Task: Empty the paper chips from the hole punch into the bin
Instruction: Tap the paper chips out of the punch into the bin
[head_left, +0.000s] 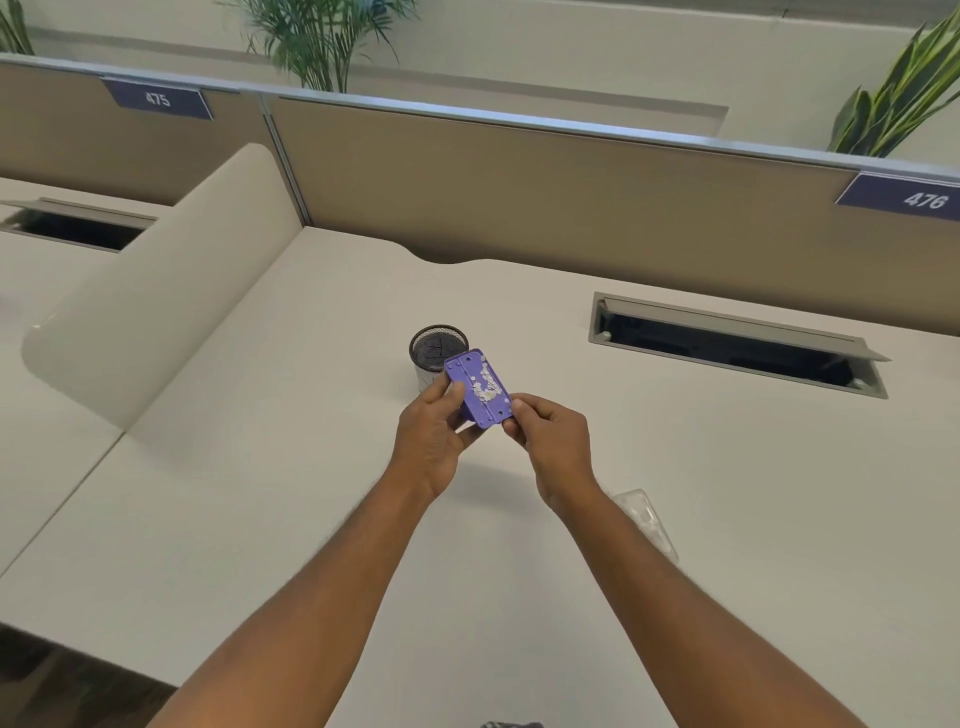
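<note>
A purple hole punch (478, 387) is held above the desk with its underside turned up. White paper chips (487, 388) lie on that underside. My left hand (434, 431) grips its left edge, thumb on top. My right hand (550, 434) pinches its near right corner. Just behind the punch stands a small black mesh bin (434, 349), open at the top, partly hidden by the punch.
A clear plastic cover (649, 519) lies on the white desk (260, 493) beside my right forearm. An open cable slot (737, 345) sits at the right rear. A tan partition (519, 176) closes the back, and a curved white divider (156, 291) stands at the left.
</note>
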